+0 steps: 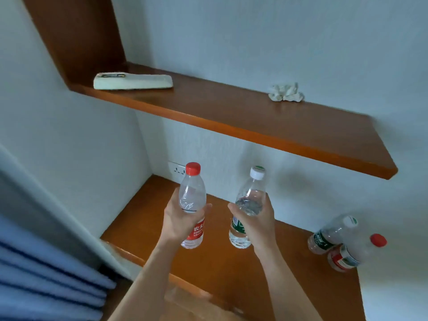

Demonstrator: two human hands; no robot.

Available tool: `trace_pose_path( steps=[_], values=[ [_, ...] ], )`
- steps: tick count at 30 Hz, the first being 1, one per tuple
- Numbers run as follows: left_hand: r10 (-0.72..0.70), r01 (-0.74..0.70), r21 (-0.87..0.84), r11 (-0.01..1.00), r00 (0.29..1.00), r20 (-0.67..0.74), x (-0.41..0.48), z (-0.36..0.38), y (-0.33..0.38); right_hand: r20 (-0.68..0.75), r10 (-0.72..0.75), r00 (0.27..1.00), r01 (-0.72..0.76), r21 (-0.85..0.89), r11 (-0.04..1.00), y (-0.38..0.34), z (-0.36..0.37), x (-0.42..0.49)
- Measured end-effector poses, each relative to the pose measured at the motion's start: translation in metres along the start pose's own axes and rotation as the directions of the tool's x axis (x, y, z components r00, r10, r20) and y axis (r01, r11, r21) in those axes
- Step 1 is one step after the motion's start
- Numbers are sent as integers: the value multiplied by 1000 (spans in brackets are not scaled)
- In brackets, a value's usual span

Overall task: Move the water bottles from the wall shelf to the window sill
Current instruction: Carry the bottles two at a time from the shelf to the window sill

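My left hand (pixel 179 220) grips a clear water bottle with a red cap and red label (pixel 192 198), held upright above the lower wooden shelf (pixel 148 228). My right hand (pixel 257 221) grips a clear bottle with a white cap and green label (pixel 251 195), tilted slightly left, also above that shelf. Two more bottles stand at the shelf's right end: a green-label bottle with a white cap (pixel 331 232) and a red-cap bottle (pixel 359 251) in front of it, touching. The window sill is out of view.
An upper wooden shelf (pixel 243 117) carries a white remote control (pixel 133 81) at the left and a crumpled white tissue (pixel 286 92) at the right. A wall socket (pixel 177 170) sits behind the red-cap bottle. A blue curtain (pixel 46 279) hangs at the lower left.
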State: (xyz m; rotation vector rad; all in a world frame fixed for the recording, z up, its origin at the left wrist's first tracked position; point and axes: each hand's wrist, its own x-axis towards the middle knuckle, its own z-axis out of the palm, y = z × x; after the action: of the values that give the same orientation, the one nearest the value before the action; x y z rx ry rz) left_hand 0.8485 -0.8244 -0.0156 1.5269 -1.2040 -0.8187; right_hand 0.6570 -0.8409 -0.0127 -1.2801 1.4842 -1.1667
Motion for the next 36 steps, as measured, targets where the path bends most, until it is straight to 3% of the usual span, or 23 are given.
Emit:
trace_pose_path(
  steps=[7, 11, 13, 21, 25, 29, 36],
  values=[
    [-90, 110, 44, 993, 941, -326, -44, -76, -16, 352, -122, 928, 115, 42, 992, -17, 70, -18],
    [-157, 188, 9, 982, 844, -512, -93, -112, -20, 533, -173, 828, 170, 56, 984, -30, 104, -45],
    [-161, 190, -16, 982, 784, -600, -123, -126, -21, 638, -206, 742, 212, 68, 975, -34, 120, -63],
    [-256, 289, -145, 946, 397, -881, -269, -169, -30, 872, -307, 382, 320, 187, 929, -41, 187, -160],
    [-256, 342, -183, 922, 181, -950, -345, -187, -30, 934, -316, 163, 312, 255, 915, -47, 214, -230],
    [-224, 359, -216, 908, -18, -974, -410, -201, -28, 953, -304, 4, 272, 292, 917, -47, 236, -299],
    [-151, 421, -232, 877, -217, -964, -500, -230, -43, 929, -300, -218, 263, 352, 898, -44, 280, -402]
  ],
)
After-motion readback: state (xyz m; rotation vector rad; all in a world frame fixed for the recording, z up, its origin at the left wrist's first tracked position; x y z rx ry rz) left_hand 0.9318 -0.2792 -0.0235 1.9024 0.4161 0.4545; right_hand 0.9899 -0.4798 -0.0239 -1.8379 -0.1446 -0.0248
